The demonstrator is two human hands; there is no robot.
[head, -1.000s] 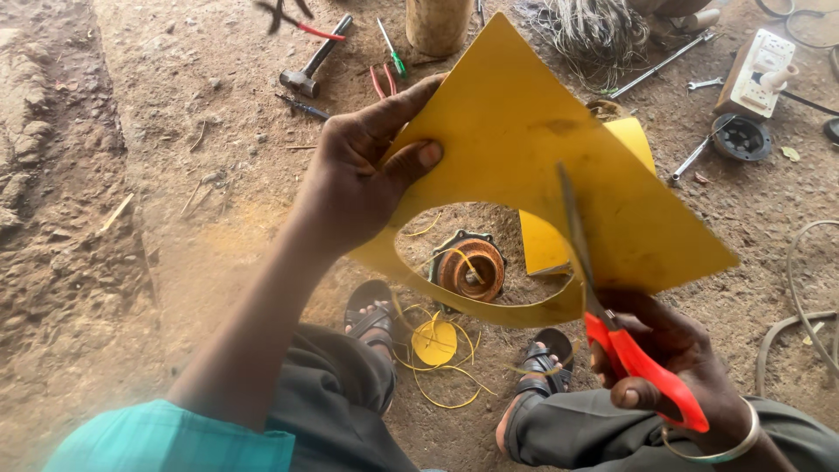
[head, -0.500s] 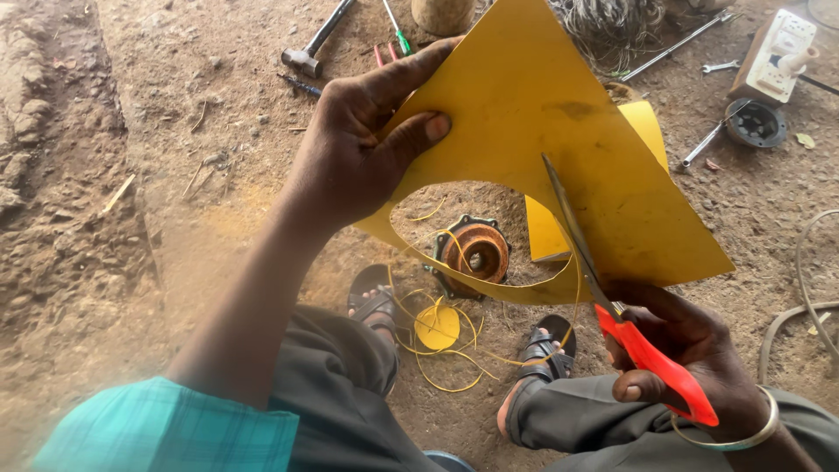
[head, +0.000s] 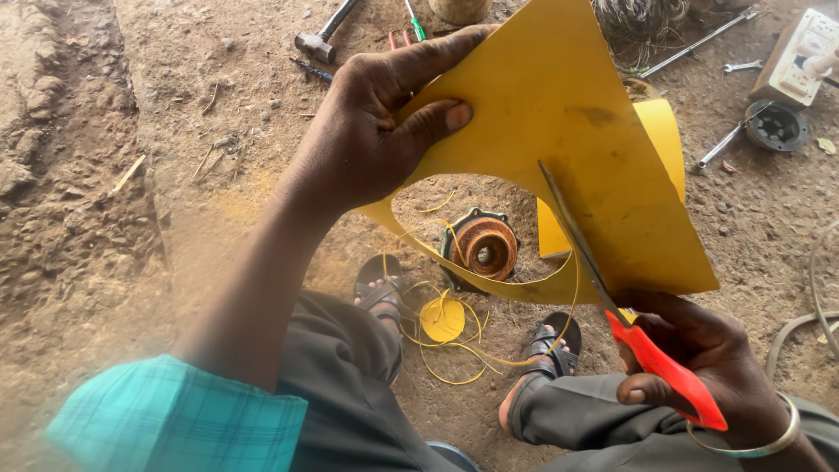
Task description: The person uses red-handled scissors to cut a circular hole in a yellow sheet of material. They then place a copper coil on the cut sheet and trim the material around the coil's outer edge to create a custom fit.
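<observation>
Yellow sheet (head: 559,114), thin and bendy, likely light: left hand (head: 376,131) pinches its 9 o'clock edge; right hand (head: 699,358) grips red scissors (head: 647,350) at 5 o'clock, blades in it.

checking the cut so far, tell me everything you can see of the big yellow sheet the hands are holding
The big yellow sheet looks like thin, stiff plastic or card, roughly triangular, with a faint dark smudge near its middle. A large rounded hole is cut out of its lower part, leaving a narrow curved strip along the bottom edge. It is held up in the air, tilted, above the dirt ground. The left hand pinches its left edge, thumb on top. The red-handled scissors, held in the right hand, have their blades across its lower right part.
</observation>
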